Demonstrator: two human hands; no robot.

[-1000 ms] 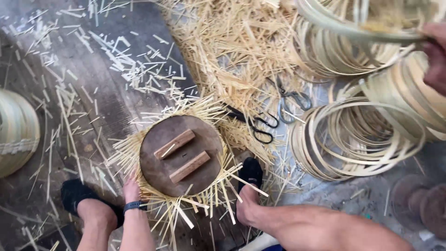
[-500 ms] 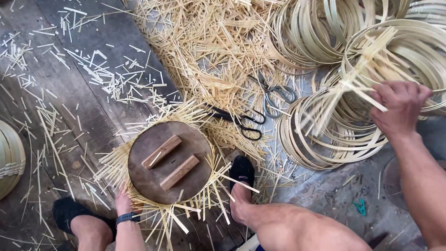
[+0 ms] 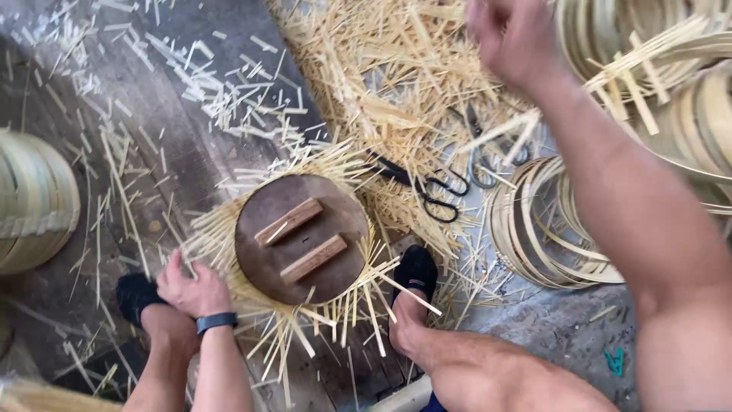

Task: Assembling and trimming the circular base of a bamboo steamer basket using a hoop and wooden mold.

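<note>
- The round wooden disc (image 3: pixel 301 238) with two small wooden blocks (image 3: pixel 301 239) on top lies on the floor (image 3: pixel 152 145), and it presses down a ring of bamboo strips (image 3: pixel 229 236) that stick out from under it on all sides.
- The left hand (image 3: pixel 191 288), with a dark band at the wrist, rests on these strips at the lower left edge of the disc; the fingers are spread and flat, holding nothing.
- Half a second ago this hand was lower and more under the disc edge; now it sits further onto the strips, so it seems to steady them.
- The right hand (image 3: pixel 512 40) is closed around a bundle of loose bamboo strips (image 3: pixel 625 72), high above and to the right of the disc. Before, it was over the bamboo hoops (image 3: pixel 545 229) at the right of the disc; it has lifted and comes toward the disc, so I judge that new strips are brought to the work.
- Black scissors (image 3: pixel 427 187) lie just right of the disc, on a pile of bamboo shavings (image 3: pixel 381 84).
- Two feet in dark socks stand at both sides of the disc.
</note>
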